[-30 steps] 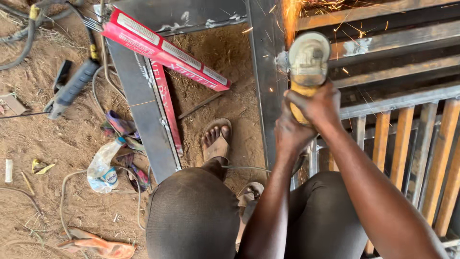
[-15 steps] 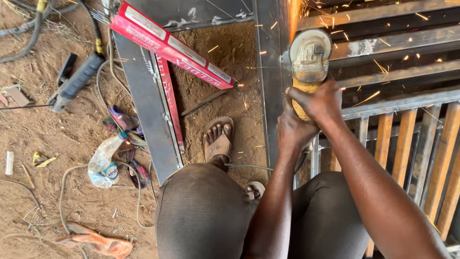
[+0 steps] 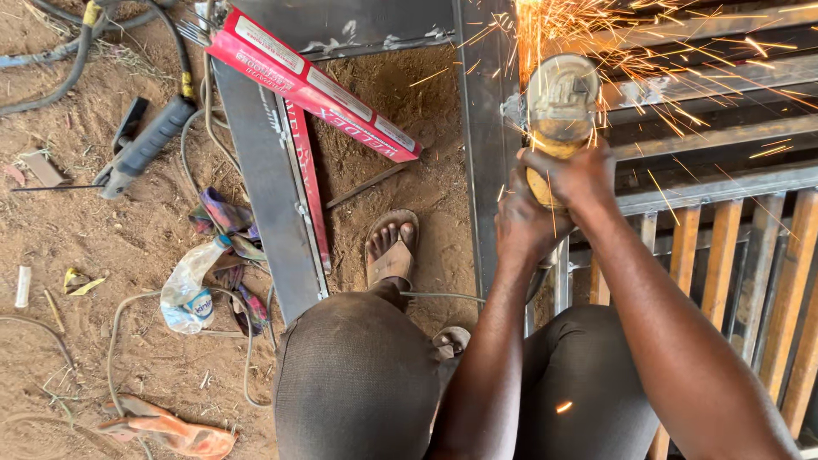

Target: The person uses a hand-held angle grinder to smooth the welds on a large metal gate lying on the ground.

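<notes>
Grinder (image 3: 558,115), yellow and dusty, sits at the top of the view against a grey steel bar (image 3: 486,162) of a metal frame (image 3: 724,162), and orange sparks (image 3: 648,51) fan up and to the right from its head. Both hands are wrapped tight on it: the right hand (image 3: 579,175) closes around the yellow body from above, and the left hand (image 3: 524,226) clamps the lower end just beneath it, the two touching. Both forearms run up from the bottom edge, over knees in dark trousers.

The frame fills the right side, with grey crossbars on top and rust-orange slats (image 3: 724,255) below them. A thin cable (image 3: 443,296) runs across the sand under the left arm.

A foot in a brown sandal (image 3: 392,251) rests on the sandy ground (image 3: 94,341) between the bar and a flat steel strip (image 3: 264,187). A long red box (image 3: 307,81) lies slanted across the strip's upper end. Left of the strip lie a grey-handled welding holder (image 3: 141,145) on its dark hose, a bundle of coloured rags (image 3: 226,217), a crumpled plastic bag (image 3: 187,290) and, near the bottom edge, an orange scrap (image 3: 183,436).
</notes>
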